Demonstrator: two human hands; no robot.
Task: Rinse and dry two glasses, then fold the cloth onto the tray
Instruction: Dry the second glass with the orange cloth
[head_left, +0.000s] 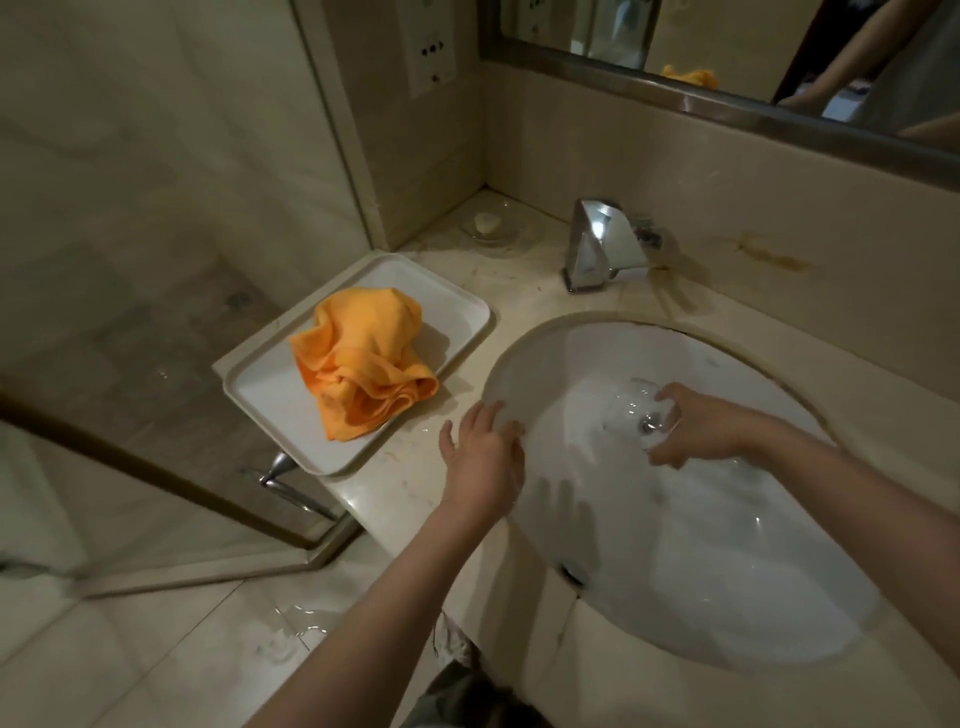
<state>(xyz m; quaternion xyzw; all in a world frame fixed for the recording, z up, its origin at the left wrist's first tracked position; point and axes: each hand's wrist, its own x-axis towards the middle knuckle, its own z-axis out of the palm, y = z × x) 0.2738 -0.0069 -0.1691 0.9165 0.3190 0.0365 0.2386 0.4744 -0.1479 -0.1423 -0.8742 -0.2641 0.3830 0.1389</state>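
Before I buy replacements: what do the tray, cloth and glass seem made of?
Tray: probably plastic, smooth off-white with a matte sheen and moulded rounded rim. Cloth: soft orange fabric, perhaps microfibre, bunched in limp folds. Glass: clear glass by its look; the basin shows through it.

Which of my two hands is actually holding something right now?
The right hand, gripping the clear glass over the white sink; the left hand is open.

A bathroom: a white oval sink (519, 358) is sunk into a pale marble bench (415, 488) with a chrome tap (597, 244) behind it, a mirror (727, 47) on the far wall, a soap dish (488, 226), and a glass shower screen (156, 260) at left.
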